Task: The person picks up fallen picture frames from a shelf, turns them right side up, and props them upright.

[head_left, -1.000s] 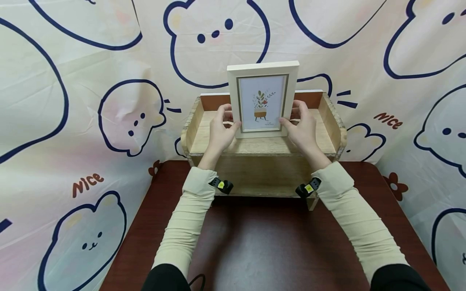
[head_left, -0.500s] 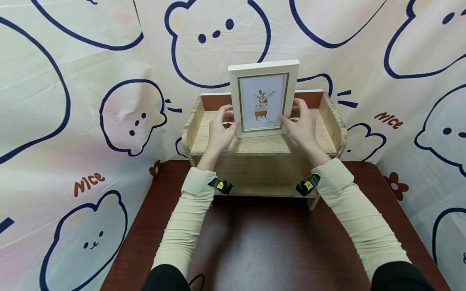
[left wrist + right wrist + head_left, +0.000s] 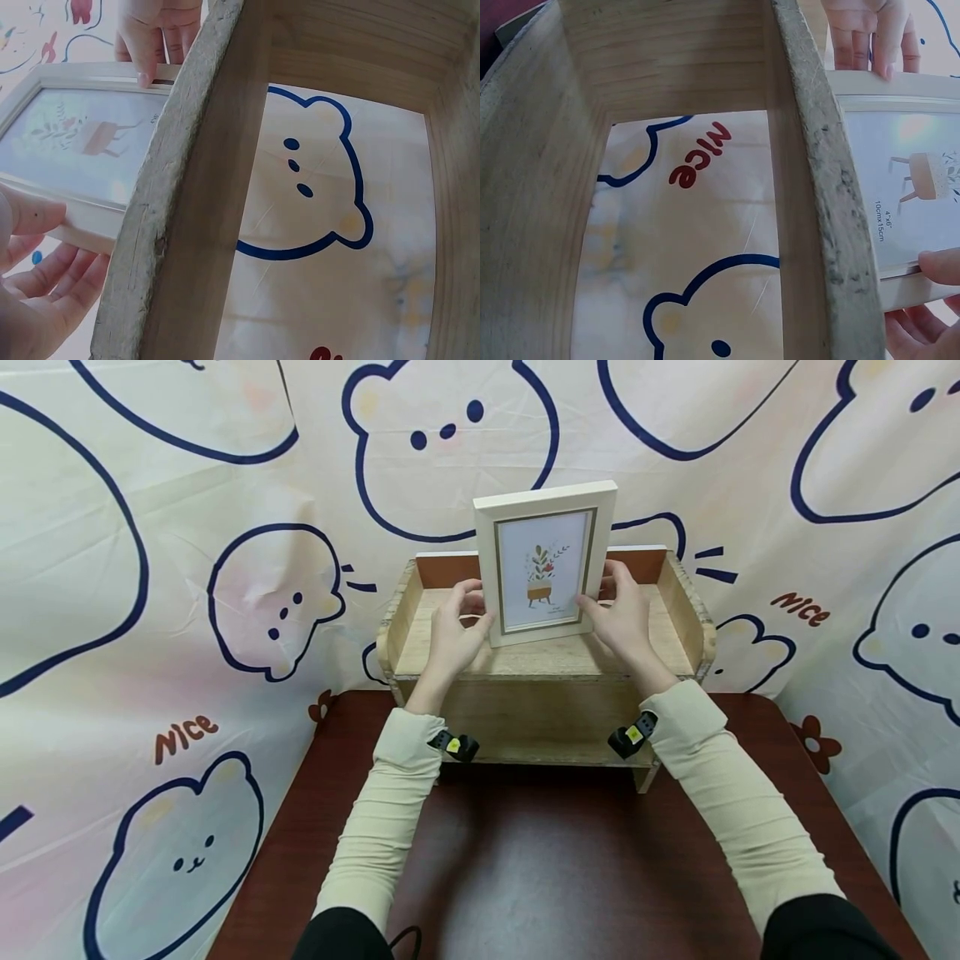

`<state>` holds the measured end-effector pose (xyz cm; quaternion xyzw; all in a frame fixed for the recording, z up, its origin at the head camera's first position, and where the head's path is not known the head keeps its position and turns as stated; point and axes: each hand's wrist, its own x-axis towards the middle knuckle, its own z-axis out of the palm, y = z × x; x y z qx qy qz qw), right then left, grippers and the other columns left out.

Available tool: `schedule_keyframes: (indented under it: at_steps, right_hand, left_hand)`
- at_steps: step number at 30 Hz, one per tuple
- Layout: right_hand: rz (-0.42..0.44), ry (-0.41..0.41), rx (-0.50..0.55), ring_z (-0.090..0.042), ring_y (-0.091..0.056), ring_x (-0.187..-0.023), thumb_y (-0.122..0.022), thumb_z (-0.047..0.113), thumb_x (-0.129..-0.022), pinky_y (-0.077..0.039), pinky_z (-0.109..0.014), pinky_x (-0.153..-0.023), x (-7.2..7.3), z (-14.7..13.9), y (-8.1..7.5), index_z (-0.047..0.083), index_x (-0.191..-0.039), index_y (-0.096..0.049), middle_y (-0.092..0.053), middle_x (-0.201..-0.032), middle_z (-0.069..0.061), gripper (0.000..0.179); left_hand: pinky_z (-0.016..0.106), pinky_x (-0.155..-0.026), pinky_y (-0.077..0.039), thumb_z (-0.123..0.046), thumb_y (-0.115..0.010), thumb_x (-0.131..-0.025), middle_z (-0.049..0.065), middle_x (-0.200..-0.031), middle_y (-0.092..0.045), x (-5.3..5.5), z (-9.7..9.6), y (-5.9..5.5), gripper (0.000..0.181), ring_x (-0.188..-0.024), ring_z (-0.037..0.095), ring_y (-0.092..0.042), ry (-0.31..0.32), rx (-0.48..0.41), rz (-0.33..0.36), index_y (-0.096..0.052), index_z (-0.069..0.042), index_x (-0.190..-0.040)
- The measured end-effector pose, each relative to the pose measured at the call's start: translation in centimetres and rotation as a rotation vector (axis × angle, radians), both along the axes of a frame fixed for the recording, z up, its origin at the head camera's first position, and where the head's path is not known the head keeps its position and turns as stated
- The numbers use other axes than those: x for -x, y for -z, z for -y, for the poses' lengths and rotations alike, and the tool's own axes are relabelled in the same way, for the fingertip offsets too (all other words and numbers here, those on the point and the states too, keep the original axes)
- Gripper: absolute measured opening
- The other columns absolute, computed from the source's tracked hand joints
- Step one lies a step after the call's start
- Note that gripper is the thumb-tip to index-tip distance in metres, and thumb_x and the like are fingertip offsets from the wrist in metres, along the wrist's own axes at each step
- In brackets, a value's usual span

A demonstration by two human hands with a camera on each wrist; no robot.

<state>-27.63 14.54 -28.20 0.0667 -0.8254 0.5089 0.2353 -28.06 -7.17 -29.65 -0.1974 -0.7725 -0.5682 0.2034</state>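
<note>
A white picture frame with a drawing of a potted plant stands tilted above the upper shelf of a small wooden rack in the head view. My left hand pinches its lower left side, thumb in front. On the opposite side my right hand grips the lower right edge, thumb on the front and fingers behind. The left wrist view shows the left thumb and fingers on the frame border. In the right wrist view, the picture bears small size print, with the right hand's thumb over its edge.
The rack's raised side boards flank the hands, and a reddish-brown back strip runs behind. Below is a lower shelf level. The rack stands on a dark brown table, before a cartoon-print cloth.
The picture frame has tipped slightly, its right side rising and its left side shifting a little right. The right hand has risen slightly; both hands keep their hold.
</note>
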Motion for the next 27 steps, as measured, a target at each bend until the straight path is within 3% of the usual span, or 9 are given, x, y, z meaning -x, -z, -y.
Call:
schedule_keyframes:
  at_steps: [11, 16, 20, 27]
  right_hand:
    - [0.037, -0.002, -0.020, -0.027, -0.057, -0.095, -0.062, 0.004, -0.083, -0.045, -0.038, -0.081, 0.2, -0.1, -0.2, 0.003, -0.125, -0.047, -0.058, -0.106, -0.018, 0.045]
    - [0.032, -0.004, -0.005, -0.025, -0.056, -0.095, -0.062, 0.005, -0.082, -0.047, -0.036, -0.082, 0.4, -0.3, -0.6, 0.001, -0.122, -0.049, -0.059, -0.105, -0.018, 0.042]
    - [-0.011, 0.015, 0.015, -0.021, -0.056, -0.093, -0.060, 0.010, -0.083, -0.047, -0.030, -0.081, 0.4, -0.4, -1.4, 0.002, -0.120, -0.051, -0.060, -0.104, -0.016, 0.039]
    - [-0.116, 0.016, 0.061, -0.019, -0.057, -0.088, -0.058, 0.015, -0.086, -0.046, -0.024, -0.079, 0.2, -0.2, -3.8, 0.006, -0.125, -0.049, -0.059, -0.105, -0.014, 0.042]
  left_hand:
    - [0.032, -0.074, -0.051, 0.004, -0.062, -0.080, 0.020, -0.093, -0.062, -0.3, 0.0, 0.0, 0.034, -0.085, 0.026, -0.060, 0.008, 0.004, -0.007, -0.052, 0.003, -0.113]
    - [0.035, -0.073, -0.051, 0.003, -0.060, -0.081, 0.020, -0.092, -0.061, -0.3, -0.2, -0.4, 0.034, -0.083, 0.025, -0.059, 0.009, -0.018, -0.043, -0.051, 0.003, -0.114]
    - [0.037, -0.073, -0.050, 0.002, -0.058, -0.083, 0.021, -0.093, -0.058, -0.6, -0.5, -1.6, 0.039, -0.084, 0.027, -0.057, 0.014, -0.053, -0.084, -0.048, 0.004, -0.121]
    - [0.038, -0.071, -0.050, 0.006, -0.054, -0.083, 0.025, -0.091, -0.057, -3.5, -1.2, -5.2, 0.042, -0.081, 0.033, -0.058, -0.017, -0.054, -0.154, -0.045, 0.008, -0.124]
